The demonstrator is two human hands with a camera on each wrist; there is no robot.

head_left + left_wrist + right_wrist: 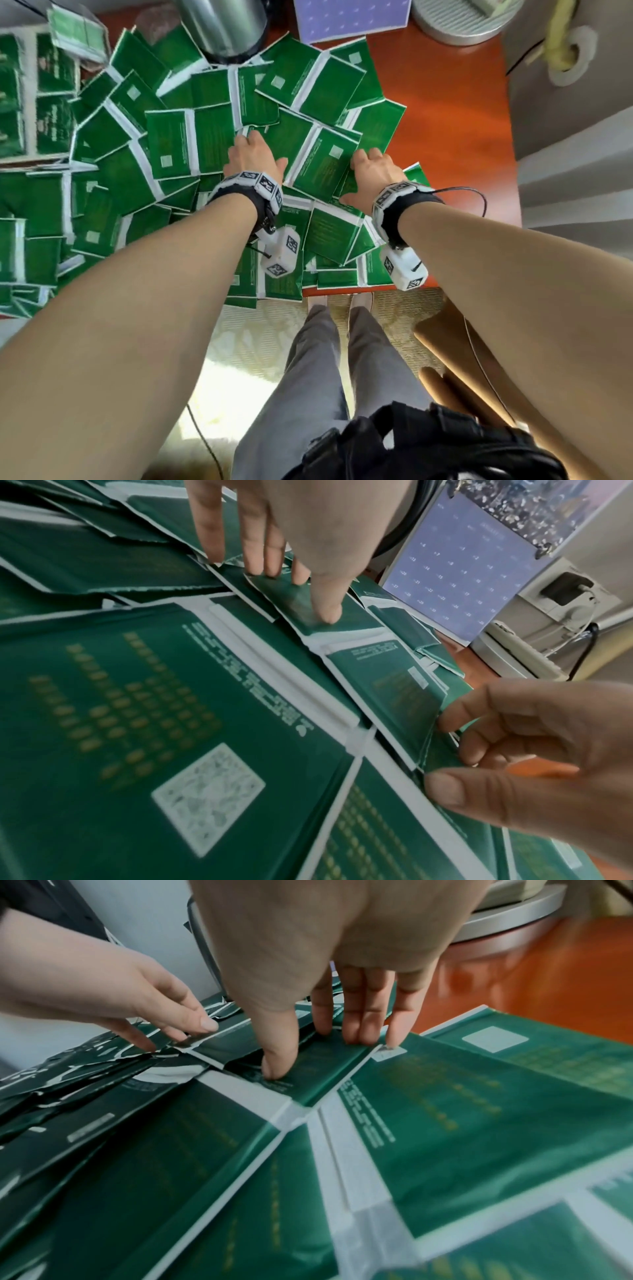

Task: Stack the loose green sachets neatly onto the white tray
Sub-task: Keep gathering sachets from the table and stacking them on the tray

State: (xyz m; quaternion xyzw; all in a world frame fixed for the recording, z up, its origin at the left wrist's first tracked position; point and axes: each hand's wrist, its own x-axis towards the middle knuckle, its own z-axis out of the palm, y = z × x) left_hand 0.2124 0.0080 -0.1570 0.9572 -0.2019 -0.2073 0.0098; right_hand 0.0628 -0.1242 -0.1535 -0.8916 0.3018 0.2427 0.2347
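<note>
Loose green sachets (171, 144) with white borders lie scattered and overlapping over most of the table. The white tray (34, 158) at the far left holds rows of sachets. My left hand (253, 154) reaches into the middle of the pile, its fingers fairly straight, with fingertips and thumb (325, 612) resting on a sachet (294, 607). My right hand (370, 171) is a little to the right. Its thumb presses on top of a green sachet (329, 1069) and its curled fingers (359, 1034) hook over that sachet's far edge, seen also in the left wrist view (441, 753).
A steel pot (222, 27) stands at the back of the pile, beside a purple calendar (352, 17) and a grey round base (462, 24). Bare orange tabletop (445, 120) shows on the right. Sachets overhang the table's front edge (342, 291). A wooden chair (445, 335) is below right.
</note>
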